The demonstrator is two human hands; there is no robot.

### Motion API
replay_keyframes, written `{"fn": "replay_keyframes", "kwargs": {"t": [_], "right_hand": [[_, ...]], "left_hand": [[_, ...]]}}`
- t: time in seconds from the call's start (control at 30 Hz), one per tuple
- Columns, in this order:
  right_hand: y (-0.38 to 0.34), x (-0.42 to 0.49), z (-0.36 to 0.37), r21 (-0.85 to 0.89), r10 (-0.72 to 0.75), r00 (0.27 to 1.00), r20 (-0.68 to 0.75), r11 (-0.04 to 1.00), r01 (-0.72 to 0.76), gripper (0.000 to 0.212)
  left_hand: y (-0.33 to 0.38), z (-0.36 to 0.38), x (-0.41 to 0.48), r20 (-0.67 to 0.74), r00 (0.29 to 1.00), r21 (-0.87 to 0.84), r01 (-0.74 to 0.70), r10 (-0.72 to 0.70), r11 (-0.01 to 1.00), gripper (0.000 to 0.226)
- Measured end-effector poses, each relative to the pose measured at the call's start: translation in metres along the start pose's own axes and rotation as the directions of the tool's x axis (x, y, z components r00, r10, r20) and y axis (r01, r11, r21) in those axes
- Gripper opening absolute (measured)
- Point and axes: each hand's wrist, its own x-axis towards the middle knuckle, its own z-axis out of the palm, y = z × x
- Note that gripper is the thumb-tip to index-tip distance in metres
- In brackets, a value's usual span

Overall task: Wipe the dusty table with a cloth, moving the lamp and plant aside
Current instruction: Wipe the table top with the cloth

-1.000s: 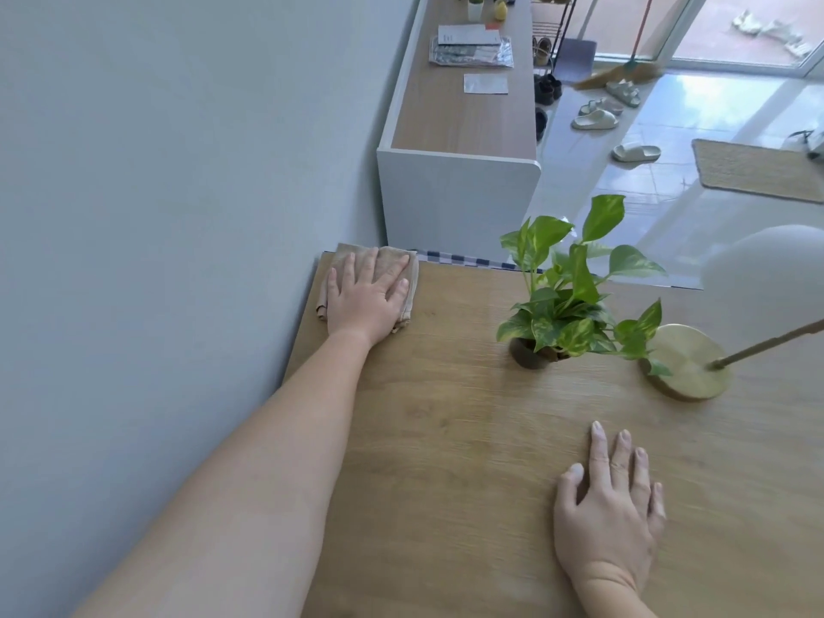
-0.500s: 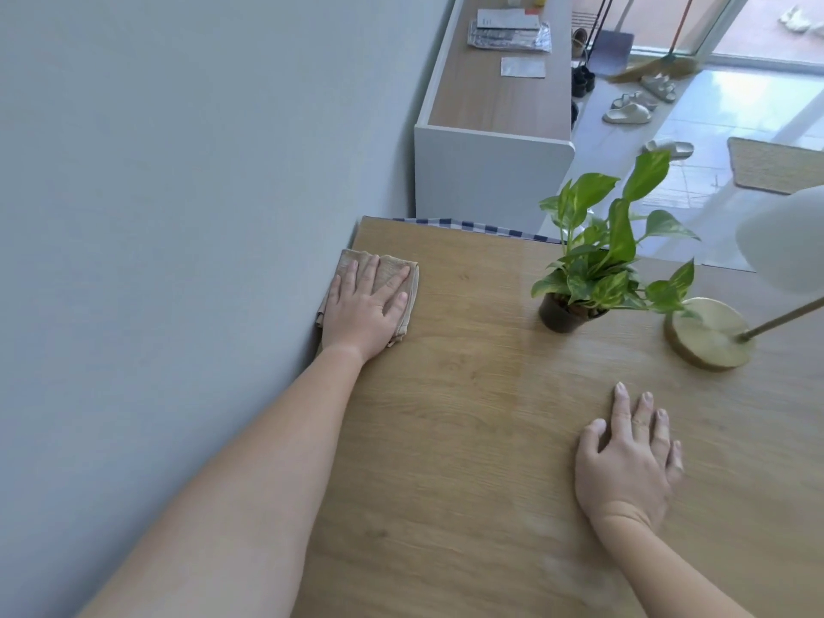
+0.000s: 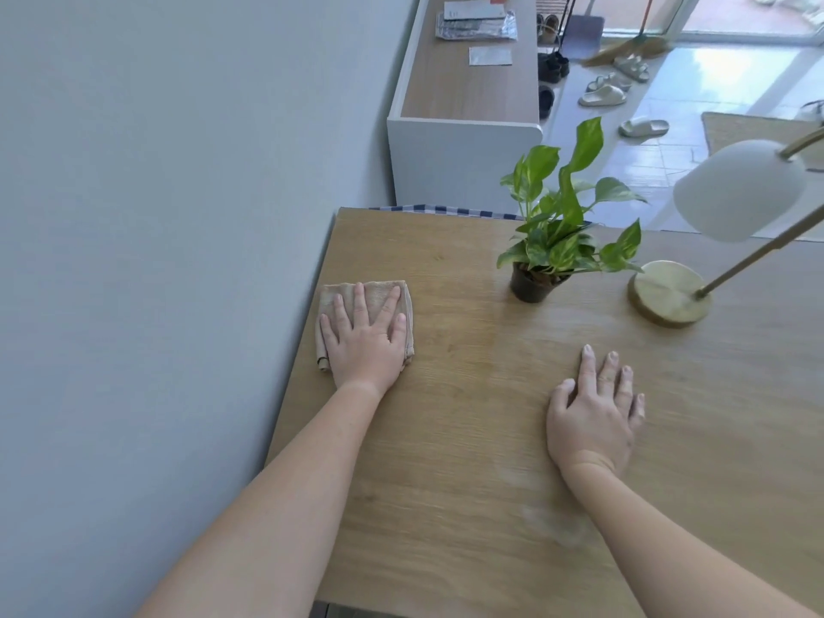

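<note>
The left hand (image 3: 363, 339) lies flat with fingers spread on a folded tan cloth (image 3: 363, 301), pressing it onto the wooden bench (image 3: 446, 439) just beside its left edge, along the grey wall (image 3: 156, 260). The right hand (image 3: 593, 412) rests palm-down on bare wood nearer the middle, fingers relaxed, holding nothing. Toward the far edge a potted plant (image 3: 557, 225) stands, and the lamp (image 3: 669, 292) stands near it on the right, their bases apart.
</note>
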Motion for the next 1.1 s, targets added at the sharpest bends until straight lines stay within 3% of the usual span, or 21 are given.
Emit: {"fn": "replay_keyframes", "kwargs": {"t": [0.37,0.63,0.83,0.97,1.1], "right_hand": [[0.003,0.002,0.004,-0.01,0.009,1.0,0.01,1.0,-0.009,0.061],[0.013,0.003,-0.006,0.057,-0.017,0.994,0.109,0.998,0.011,0.061],[0.061,0.009,-0.028,0.147,-0.189,0.973,0.135,0.975,0.169,0.057],[0.112,0.013,-0.032,0.05,-0.121,0.987,0.109,0.992,0.116,0.059],[0.126,0.012,-0.029,0.022,-0.149,0.983,0.106,0.989,0.147,0.058]], "left_hand": [[0.073,0.014,-0.016,0.048,0.993,-0.008,-0.104,0.104,0.995,0.055],[0.114,0.028,-0.046,0.06,0.986,0.001,-0.158,0.158,0.987,0.055],[0.142,0.039,-0.071,0.061,0.984,-0.016,-0.166,0.166,0.986,0.055],[0.169,0.046,-0.095,0.064,0.98,-0.05,-0.185,0.188,0.982,0.056],[0.19,0.054,-0.116,0.061,0.976,-0.054,-0.208,0.211,0.977,0.055]]}}
